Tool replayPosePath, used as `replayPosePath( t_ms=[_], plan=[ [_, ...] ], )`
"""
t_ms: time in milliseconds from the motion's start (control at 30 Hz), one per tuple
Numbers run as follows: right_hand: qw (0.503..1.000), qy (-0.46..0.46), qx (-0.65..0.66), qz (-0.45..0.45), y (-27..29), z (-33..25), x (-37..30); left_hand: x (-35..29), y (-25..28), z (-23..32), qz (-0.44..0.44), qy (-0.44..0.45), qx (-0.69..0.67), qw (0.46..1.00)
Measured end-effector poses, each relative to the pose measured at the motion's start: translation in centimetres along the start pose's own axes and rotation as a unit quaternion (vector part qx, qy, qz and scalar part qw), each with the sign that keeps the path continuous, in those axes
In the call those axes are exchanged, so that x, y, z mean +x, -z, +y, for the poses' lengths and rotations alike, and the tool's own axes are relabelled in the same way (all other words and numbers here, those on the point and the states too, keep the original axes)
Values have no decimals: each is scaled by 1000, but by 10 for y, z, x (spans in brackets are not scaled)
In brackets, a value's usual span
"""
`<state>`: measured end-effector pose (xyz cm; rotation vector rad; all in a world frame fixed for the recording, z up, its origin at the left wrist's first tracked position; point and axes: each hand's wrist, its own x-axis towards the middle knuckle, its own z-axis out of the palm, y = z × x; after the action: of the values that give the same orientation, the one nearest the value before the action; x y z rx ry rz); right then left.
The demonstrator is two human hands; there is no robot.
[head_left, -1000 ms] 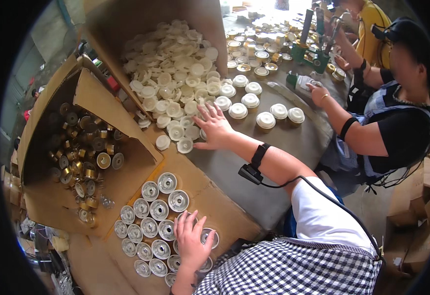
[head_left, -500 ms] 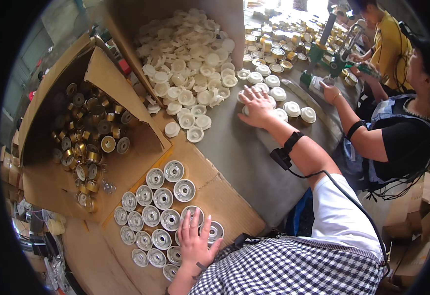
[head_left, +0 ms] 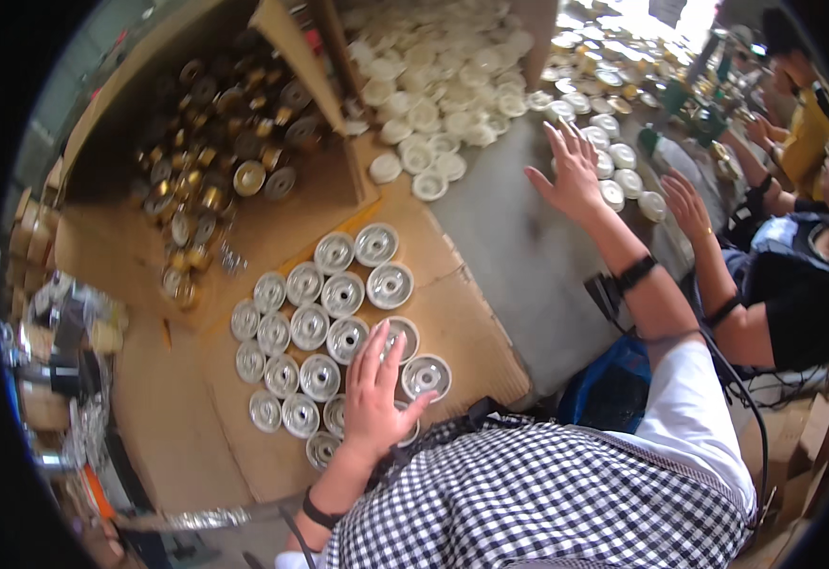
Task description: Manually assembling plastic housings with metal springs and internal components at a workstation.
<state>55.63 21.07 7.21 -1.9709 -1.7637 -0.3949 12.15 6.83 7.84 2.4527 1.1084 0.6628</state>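
My left hand (head_left: 376,398) is open, fingers stretched over round silver metal cups (head_left: 343,294) that stand in close rows on a flat cardboard sheet (head_left: 462,332). It covers part of a few cups; contact cannot be made out. My right hand (head_left: 575,180) is open with fingers spread, holding nothing. It is at the left edge of a group of round white lids (head_left: 627,182) on the grey table (head_left: 504,237) and hides some of them. A co-worker's hand (head_left: 687,204) is just right of those lids.
A cardboard box (head_left: 111,228) of gold and silver metal cups stands at the left. Loose white plastic caps (head_left: 433,81) spill from another box behind. Many gold-rimmed pieces (head_left: 613,66) cover the far table. A green hand press (head_left: 694,104) and two co-workers are at the right.
The whole view has shifted, so things sit higher and further right. My right hand has drawn back leftward from the white lids. A co-worker's hand has left the press and come near the lids.
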Motion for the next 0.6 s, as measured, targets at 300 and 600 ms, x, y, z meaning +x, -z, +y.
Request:
replayPosePath(
  t_ms=[300,600],
  plan=[
    [828,232,433,-271,55,-180,-159,-4,7,-6,12,35,100,994],
    [872,203,391,-215,41,-186,-182,8,-5,-5,-42,34,178,983]
  ],
)
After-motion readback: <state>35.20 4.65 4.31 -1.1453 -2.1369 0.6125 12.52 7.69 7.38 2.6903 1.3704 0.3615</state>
